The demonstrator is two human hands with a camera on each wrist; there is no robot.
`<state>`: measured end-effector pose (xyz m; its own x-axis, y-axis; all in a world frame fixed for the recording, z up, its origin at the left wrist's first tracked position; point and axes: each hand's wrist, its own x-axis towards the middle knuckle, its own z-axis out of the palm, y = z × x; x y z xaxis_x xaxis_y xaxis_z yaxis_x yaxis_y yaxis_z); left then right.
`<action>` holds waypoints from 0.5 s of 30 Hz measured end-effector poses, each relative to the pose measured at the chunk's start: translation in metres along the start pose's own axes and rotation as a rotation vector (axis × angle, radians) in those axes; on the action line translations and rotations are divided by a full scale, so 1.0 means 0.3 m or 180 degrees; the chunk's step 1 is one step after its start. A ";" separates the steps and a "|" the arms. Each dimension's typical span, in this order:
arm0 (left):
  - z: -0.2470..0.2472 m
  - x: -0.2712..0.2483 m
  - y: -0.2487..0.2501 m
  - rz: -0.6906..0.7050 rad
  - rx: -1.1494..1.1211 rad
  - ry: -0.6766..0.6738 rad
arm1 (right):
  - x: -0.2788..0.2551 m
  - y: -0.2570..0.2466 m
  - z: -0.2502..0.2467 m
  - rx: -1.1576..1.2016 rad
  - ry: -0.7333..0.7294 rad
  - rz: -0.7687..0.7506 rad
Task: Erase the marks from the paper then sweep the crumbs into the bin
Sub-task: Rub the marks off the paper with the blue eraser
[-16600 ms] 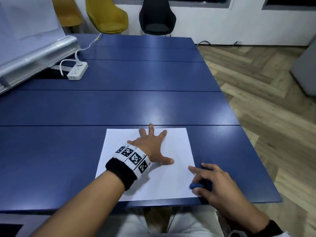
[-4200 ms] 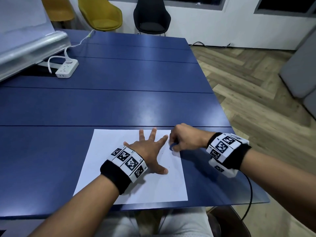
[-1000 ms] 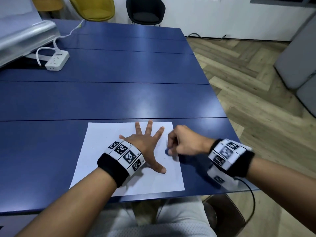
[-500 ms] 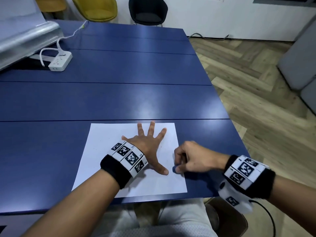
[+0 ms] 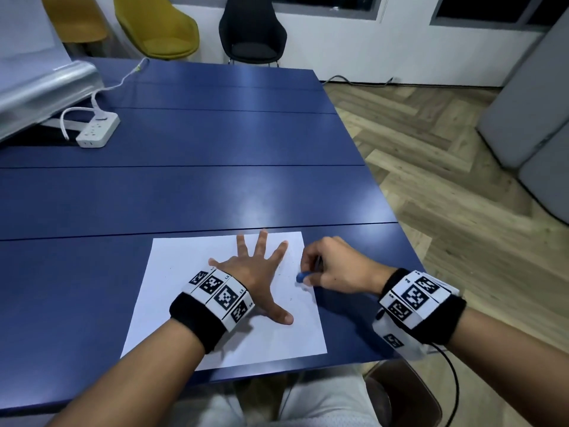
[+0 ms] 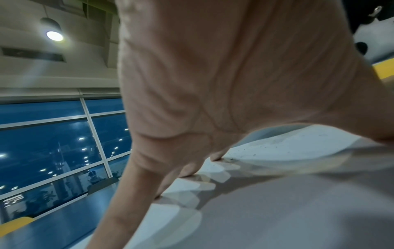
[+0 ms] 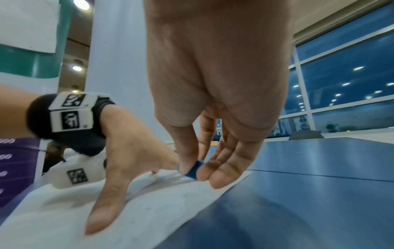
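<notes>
A white sheet of paper (image 5: 184, 291) lies near the front edge of the blue table (image 5: 184, 192). My left hand (image 5: 255, 272) presses flat on the sheet with its fingers spread. At the sheet's right edge my right hand (image 5: 326, 269) pinches a small blue eraser (image 5: 303, 276) and holds it down on the paper. The right wrist view shows the eraser (image 7: 194, 170) between thumb and fingertips, touching the paper (image 7: 149, 210). Tiny dark crumbs (image 5: 284, 274) dot the sheet between my hands; the left wrist view shows crumbs (image 6: 255, 151) past my fingertips. No bin is in view.
A white power strip (image 5: 98, 131) with its cable sits at the table's far left beside a slanted silver stand (image 5: 46, 87). Yellow chairs (image 5: 157, 26) and a black chair (image 5: 252, 29) stand beyond the table. Wood floor lies to the right.
My right hand has moved the eraser back up the sheet's right edge from lower down half a second ago. My left hand stays pressed on the paper.
</notes>
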<state>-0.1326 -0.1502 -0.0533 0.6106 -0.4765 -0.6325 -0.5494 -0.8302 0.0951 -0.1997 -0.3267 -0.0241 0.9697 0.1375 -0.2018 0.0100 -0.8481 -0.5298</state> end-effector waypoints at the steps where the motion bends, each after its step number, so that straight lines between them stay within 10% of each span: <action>1: 0.000 0.001 0.000 0.0010 -0.0007 0.0009 | 0.011 -0.003 -0.001 -0.0029 0.0083 -0.0009; 15: 0.005 -0.026 -0.004 -0.0023 -0.0135 0.0225 | 0.124 0.127 -0.089 -0.0121 0.0551 0.0857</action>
<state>-0.1377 -0.1449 -0.0496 0.6540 -0.4885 -0.5777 -0.5211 -0.8444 0.1242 -0.1567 -0.3676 -0.0298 0.9658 -0.1809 -0.1856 -0.2467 -0.8611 -0.4446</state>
